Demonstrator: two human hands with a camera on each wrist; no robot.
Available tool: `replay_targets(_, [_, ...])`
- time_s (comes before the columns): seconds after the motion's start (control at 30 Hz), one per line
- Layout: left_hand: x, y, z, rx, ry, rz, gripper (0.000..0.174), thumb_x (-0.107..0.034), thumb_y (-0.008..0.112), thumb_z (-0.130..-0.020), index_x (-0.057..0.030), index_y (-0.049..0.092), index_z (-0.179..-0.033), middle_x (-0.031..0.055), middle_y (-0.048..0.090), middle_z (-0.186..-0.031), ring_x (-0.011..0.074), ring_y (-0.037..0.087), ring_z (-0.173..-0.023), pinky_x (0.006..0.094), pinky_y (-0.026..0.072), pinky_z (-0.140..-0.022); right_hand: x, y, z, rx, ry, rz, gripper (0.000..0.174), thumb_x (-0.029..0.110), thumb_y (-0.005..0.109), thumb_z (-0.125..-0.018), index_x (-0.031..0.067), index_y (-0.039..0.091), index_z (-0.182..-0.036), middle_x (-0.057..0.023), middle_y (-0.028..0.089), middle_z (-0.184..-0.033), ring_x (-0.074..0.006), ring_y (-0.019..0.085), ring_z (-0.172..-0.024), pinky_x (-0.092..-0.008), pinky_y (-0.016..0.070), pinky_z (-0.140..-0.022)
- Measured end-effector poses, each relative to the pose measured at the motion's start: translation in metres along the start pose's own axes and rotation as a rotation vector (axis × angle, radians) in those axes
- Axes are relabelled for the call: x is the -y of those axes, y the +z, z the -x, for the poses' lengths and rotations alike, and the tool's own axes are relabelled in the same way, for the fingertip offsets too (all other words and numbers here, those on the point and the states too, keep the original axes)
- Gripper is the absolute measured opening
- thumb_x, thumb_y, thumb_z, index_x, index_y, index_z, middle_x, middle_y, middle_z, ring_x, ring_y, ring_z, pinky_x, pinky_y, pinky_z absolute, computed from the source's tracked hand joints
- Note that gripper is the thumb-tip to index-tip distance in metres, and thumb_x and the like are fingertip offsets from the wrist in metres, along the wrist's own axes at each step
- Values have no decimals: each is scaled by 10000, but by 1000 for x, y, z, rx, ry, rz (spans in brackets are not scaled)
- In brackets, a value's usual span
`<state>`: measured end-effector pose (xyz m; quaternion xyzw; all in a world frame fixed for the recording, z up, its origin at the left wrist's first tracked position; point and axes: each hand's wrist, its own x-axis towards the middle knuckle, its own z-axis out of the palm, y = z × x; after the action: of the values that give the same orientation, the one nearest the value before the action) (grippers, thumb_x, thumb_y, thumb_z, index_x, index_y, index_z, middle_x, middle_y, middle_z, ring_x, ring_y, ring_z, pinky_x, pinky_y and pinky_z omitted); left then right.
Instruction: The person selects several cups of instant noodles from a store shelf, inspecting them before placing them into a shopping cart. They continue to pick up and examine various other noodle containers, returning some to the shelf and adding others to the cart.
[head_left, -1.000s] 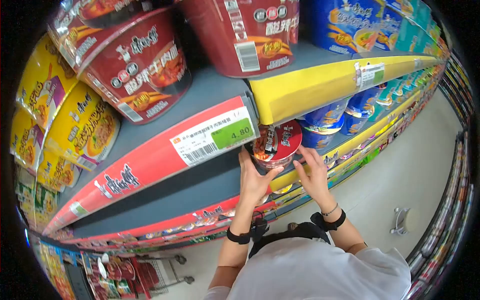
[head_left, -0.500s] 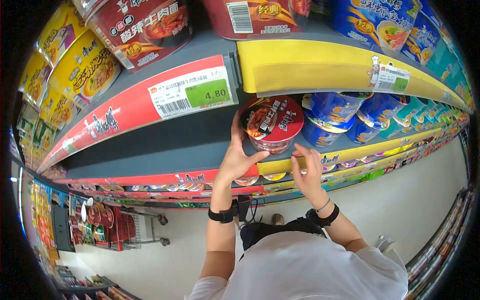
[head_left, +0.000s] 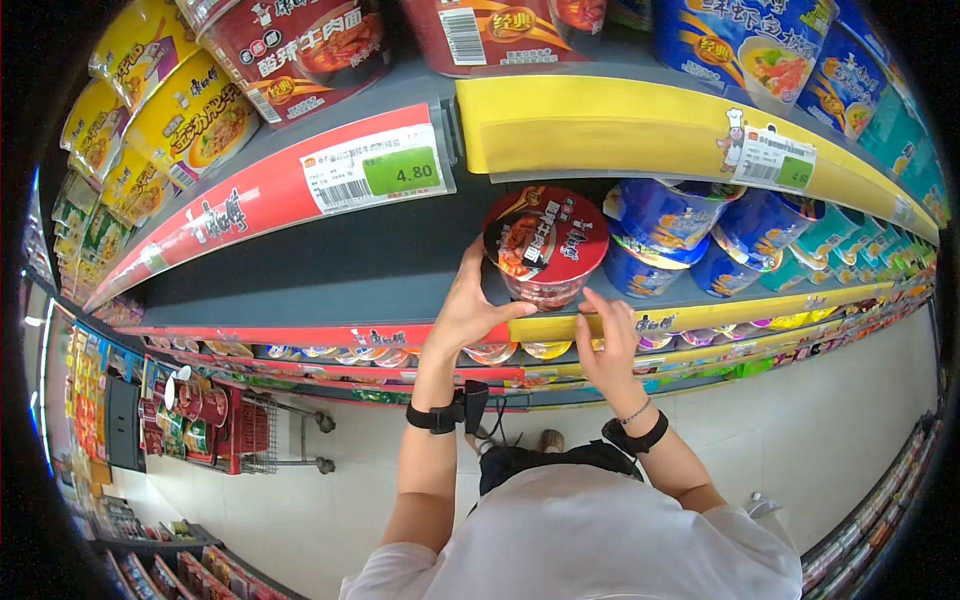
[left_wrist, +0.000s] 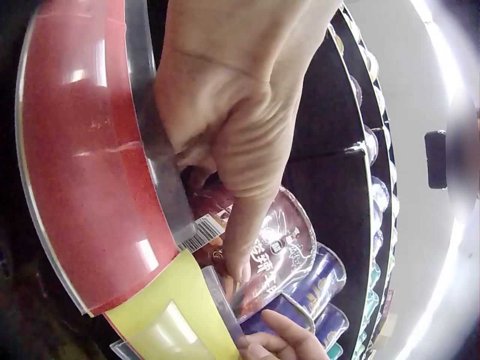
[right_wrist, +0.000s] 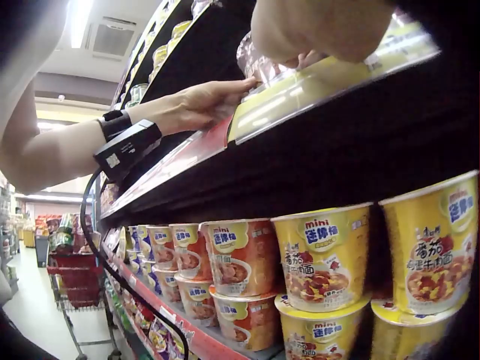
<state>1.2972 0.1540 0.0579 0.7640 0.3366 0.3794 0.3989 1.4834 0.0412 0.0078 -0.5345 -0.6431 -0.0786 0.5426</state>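
A red instant noodle cup (head_left: pixel 545 250) with a dark picture lid stands at the front of the lower shelf (head_left: pixel 330 270), beneath the price rail. My left hand (head_left: pixel 465 310) holds it, fingers around its left side and thumb across the front. In the left wrist view, that thumb lies against the printed wall of the noodle cup (left_wrist: pixel 281 240); the other fingers are partly hidden. My right hand (head_left: pixel 610 345) is at the cup's lower right, fingers loosely bent with fingertips near its base. Blue noodle cups (head_left: pixel 665 225) stand stacked just right of the red one.
Above runs a shelf edge with a red price rail (head_left: pixel 290 185) and a yellow one (head_left: pixel 620 125), bearing large red tubs (head_left: pixel 310 55). Rows of mini noodle cups (right_wrist: pixel 322 255) fill a lower shelf. A loaded shopping cart (head_left: pixel 245 430) stands behind on the left.
The head view has shifted, bringing more of the red cup's lid out from under the upper rail. My right fingers have come slightly away from the cup's side; the left hand keeps its grip.
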Motion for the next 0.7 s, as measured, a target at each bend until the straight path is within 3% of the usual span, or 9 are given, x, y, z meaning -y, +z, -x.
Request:
replay_targets(0.1, [8,0,0,0,0,-39,1034,-206,900,-576,32,330,-1406,221,407,-1395,326,382,-1325,380,317,-1096,-2,1,0,-4,-11,3,375,-4,616,-816,9,567,-1187,-100,630,-896,-284,585,-829,-408,419,-825])
replay_targets(0.17, [9,-2,-2,30,8,-109,1016,-267,911,-581,32,357,-1378,206,424,-1392,276,390,-1310,360,295,-1099,-2,2,1,-6,-17,8,370,-4,616,-815,9,569,-1182,-102,632,-897,-284,587,-833,-406,420,-823])
replay_targets(0.2, [6,0,0,-8,23,-165,1001,-268,904,-565,32,371,-1358,225,438,-1313,367,404,-1271,404,336,-1069,-2,2,1,-6,-13,9,369,-7,617,-811,9,571,-1177,-103,632,-900,-284,587,-837,-407,420,-826])
replay_targets(0.4, [4,1,-1,-27,109,-226,987,-282,907,-555,13,387,-1341,221,461,-1250,382,427,-1214,433,363,-1033,-2,5,3,-19,-3,26,369,-23,624,-788,12,579,-1153,-105,634,-911,-287,590,-866,-409,423,-841])
replay_targets(0.63, [4,0,-1,15,112,-224,1047,-318,916,-544,18,357,-1363,238,443,-1306,400,406,-1241,432,345,-1055,0,7,4,-40,1,30,355,-38,627,-773,12,586,-1123,-109,636,-921,-289,591,-878,-407,427,-836])
replay_targets(0.7, [4,-1,0,47,19,-152,1142,-337,920,-537,17,293,-1422,258,405,-1373,406,358,-1306,426,322,-1086,0,7,4,-38,-1,26,346,-38,626,-775,12,586,-1115,-110,636,-922,-288,592,-879,-407,428,-834])
